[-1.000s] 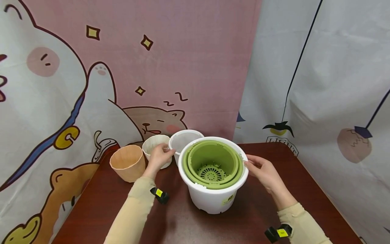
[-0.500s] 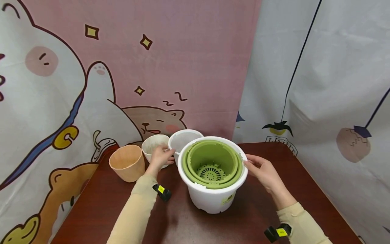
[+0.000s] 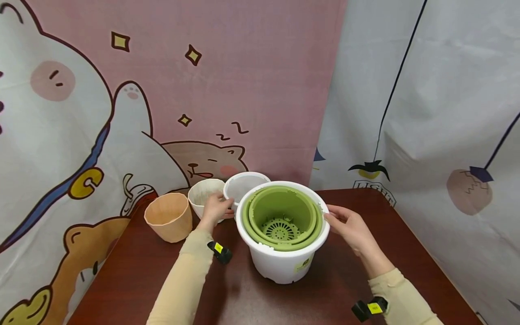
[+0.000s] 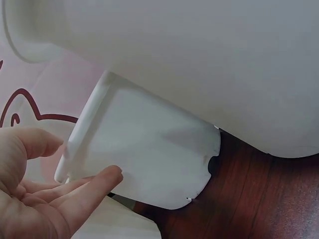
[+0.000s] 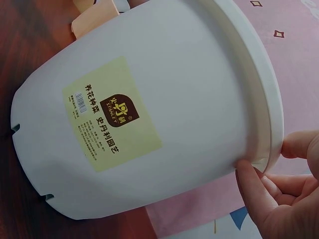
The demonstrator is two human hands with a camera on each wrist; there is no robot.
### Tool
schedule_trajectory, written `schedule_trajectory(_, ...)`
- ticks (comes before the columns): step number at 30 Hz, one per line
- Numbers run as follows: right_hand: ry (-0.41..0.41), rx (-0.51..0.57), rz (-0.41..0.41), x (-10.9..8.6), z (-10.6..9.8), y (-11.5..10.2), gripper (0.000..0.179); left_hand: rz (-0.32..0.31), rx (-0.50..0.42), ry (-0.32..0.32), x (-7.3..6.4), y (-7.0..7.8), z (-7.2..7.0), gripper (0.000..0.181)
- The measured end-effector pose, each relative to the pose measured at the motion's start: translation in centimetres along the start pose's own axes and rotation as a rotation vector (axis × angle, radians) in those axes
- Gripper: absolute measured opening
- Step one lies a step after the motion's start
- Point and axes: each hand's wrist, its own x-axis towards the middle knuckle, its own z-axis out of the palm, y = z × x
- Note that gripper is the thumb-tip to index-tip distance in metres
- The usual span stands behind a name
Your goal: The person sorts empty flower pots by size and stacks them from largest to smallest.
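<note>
Right hand (image 3: 351,230): you pinch the large white pot (image 3: 280,267) by its rim; steady it lightly, without tilting the nested green pots (image 3: 283,203).
Left hand (image 3: 215,210): at the small white pot's (image 3: 243,186) rim; I cannot tell whether you grip.
Large pot: upright on the table (image 3: 337,293).

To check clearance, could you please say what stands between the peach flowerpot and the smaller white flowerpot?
The head view shows the cream flowerpot, partly behind the left hand.
</note>
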Motion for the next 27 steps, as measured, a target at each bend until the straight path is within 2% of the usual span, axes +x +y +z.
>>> schedule_trajectory(3, 0.000, 0.002, 0.000, 0.0, 0.0, 0.0, 0.050, -0.011, 0.011, 0.008, 0.0, 0.1, 0.1, 0.045)
schedule_trajectory(4, 0.000, 0.003, -0.001, 0.0, 0.0, 0.0, 0.050, -0.010, 0.011, 0.015, 0.4, -0.4, 0.1, 0.046)
schedule_trajectory(16, 0.001, 0.002, 0.000, 0.1, 0.1, 0.0, 0.049, -0.040, 0.070, 0.059, 0.9, -0.1, 0.5, 0.048)
schedule_trajectory(23, 0.003, -0.006, -0.002, 0.1, 0.0, 0.1, 0.049, -0.031, 0.002, 0.079, 1.4, -0.3, 0.7, 0.043)
schedule_trajectory(27, 0.001, -0.011, -0.001, 0.0, 0.0, 0.1, 0.050, -0.035, 0.004, 0.095, 1.5, -0.3, 0.9, 0.041)
